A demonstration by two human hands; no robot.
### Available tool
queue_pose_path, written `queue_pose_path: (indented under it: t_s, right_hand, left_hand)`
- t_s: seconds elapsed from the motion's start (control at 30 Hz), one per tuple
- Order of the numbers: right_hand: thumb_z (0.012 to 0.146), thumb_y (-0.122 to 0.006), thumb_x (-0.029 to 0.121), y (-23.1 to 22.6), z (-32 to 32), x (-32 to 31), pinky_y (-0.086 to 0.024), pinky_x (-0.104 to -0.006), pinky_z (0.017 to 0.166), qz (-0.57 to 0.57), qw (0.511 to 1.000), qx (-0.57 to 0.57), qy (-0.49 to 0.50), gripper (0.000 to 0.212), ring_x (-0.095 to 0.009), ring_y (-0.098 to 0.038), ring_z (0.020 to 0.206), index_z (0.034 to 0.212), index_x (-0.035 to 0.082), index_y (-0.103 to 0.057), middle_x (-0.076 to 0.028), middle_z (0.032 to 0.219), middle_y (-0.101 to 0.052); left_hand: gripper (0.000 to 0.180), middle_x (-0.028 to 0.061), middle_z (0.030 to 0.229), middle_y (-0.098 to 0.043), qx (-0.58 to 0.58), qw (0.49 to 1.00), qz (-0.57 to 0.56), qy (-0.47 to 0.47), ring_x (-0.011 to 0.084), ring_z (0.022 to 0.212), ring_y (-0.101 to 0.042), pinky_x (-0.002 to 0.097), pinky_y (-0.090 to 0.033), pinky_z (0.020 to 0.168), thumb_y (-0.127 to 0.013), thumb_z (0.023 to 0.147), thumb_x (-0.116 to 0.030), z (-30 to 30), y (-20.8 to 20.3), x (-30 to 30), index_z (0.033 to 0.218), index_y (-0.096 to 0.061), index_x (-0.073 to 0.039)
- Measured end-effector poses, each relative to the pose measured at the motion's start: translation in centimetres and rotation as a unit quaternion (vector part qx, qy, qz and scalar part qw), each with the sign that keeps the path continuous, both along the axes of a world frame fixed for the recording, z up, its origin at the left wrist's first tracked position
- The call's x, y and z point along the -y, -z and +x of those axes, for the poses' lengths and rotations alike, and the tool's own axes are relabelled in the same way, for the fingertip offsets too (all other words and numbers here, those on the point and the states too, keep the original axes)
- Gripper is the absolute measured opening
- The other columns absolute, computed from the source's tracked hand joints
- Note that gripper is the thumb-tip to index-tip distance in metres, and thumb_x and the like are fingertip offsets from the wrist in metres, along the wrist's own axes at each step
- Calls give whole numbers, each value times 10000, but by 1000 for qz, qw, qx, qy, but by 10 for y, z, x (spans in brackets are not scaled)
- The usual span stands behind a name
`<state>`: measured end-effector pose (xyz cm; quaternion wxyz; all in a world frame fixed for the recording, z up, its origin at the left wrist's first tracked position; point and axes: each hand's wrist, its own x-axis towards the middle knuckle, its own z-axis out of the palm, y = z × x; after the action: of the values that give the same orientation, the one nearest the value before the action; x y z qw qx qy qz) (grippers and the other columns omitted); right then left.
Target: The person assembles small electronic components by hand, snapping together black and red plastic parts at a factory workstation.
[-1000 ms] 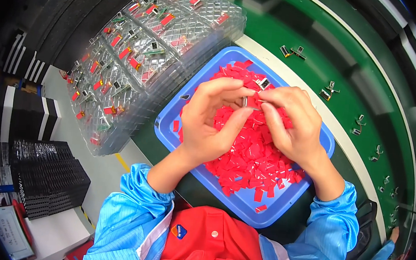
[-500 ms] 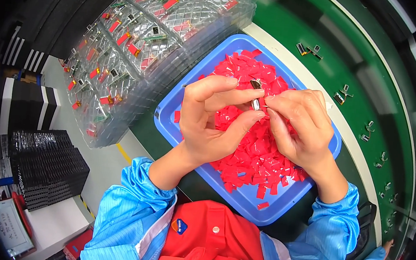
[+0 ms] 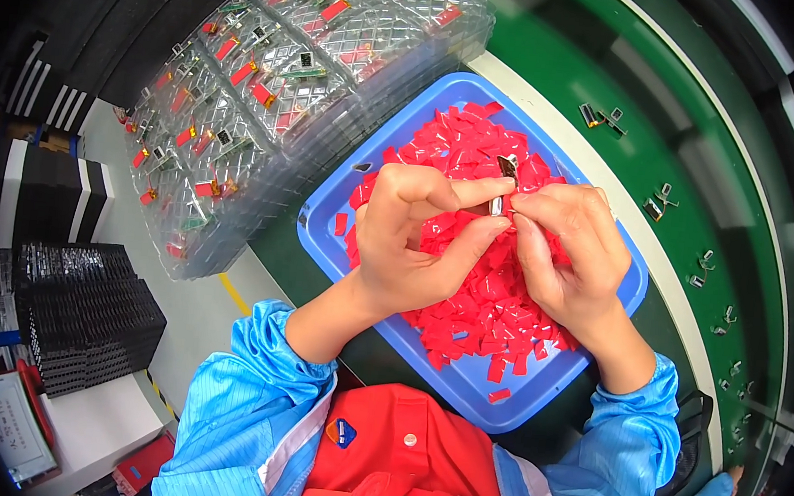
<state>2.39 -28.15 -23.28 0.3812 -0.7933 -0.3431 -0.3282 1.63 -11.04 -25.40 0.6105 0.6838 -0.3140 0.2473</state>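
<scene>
Both my hands meet over a blue plastic tub [image 3: 464,404] holding a heap of small red film pieces [image 3: 490,313]. Between the thumb and forefinger of my left hand [image 3: 417,236] is a small silver electronic part [image 3: 496,206]. A dark, shiny piece [image 3: 508,167] sticks up just beyond that forefinger; whether it belongs to the same part I cannot tell. My right hand [image 3: 574,249] pinches at the right side of the silver part, its thumb and forefinger pressed together. Fingertips hide most of what is gripped there.
Stacked clear blister trays [image 3: 311,99] with red-and-silver electronic parts stand at the far left. A green conveyor belt [image 3: 631,160] carrying small assemblies [image 3: 601,118] curves along the right. Black trays [image 3: 89,316] are piled at the left. Another person's hand [image 3: 733,476] shows at the lower right.
Both hands have shifted slightly right and down with the part still between them. My left fingers have curled closer in. The assemblies on the belt appear a little nearer.
</scene>
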Motion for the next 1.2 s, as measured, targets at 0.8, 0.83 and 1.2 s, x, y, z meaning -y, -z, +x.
queue_pose_path:
  t_s: [0.8,0.83,1.2]
  right_hand:
    - [651,-730,-5,-5,-2,-3,-390,-304,598,-70,997,9,29,232,-191,-588,689,869,55,-675,-64,790,-613]
    - [651,-730,-5,-5,-2,-3,-390,-304,598,-70,997,9,29,232,-191,-588,689,869,55,-675,-64,790,-613]
    - [710,-701,-33,-8,-5,-7,-485,-294,631,33,997,-66,28,163,-222,-618,723,864,11,-672,-105,787,-623]
  left_hand:
    - [433,199,937,-621,-3,999,-41,4,286,951,-662,282,-552,766,-667,746,157,2,7,-5,942,-334,-38]
    - [433,199,937,-621,-3,999,-41,4,286,951,-662,282,-552,766,-667,746,157,1,6,-6,942,-334,-38]
    - [392,205,944,-654,-59,988,-138,47,243,962,-663,275,-544,745,-669,765,121,3,4,1,866,-330,-46]
